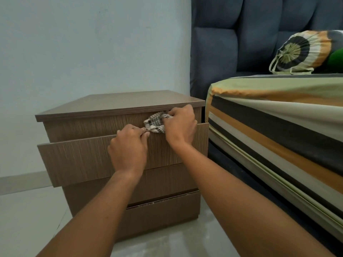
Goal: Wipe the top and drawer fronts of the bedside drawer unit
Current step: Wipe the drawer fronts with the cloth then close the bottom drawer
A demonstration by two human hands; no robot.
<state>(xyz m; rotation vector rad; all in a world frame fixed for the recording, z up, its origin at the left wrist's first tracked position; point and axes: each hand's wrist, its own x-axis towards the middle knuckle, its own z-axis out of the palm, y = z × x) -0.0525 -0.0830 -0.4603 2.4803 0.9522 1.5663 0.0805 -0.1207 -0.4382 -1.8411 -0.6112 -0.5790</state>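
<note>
A brown wood-grain bedside drawer unit (89, 125) stands against the wall, its flat top bare. Its second drawer (78, 156) is pulled out a little. My left hand (128, 145) grips the top edge of that drawer front near its middle. My right hand (181, 125) holds a bunched checked cloth (155, 122) pressed against the top drawer front, just under the overhanging top, right of centre. The lowest drawer (163, 210) also stands slightly ajar. Both forearms reach in from the bottom of the view.
A bed (278, 127) with a striped sheet stands close on the right, leaving a narrow gap beside the unit. A grey padded headboard (232, 43) rises behind it, with a round bolster pillow (300, 51) on top. Pale tiled floor (27, 210) lies left and in front.
</note>
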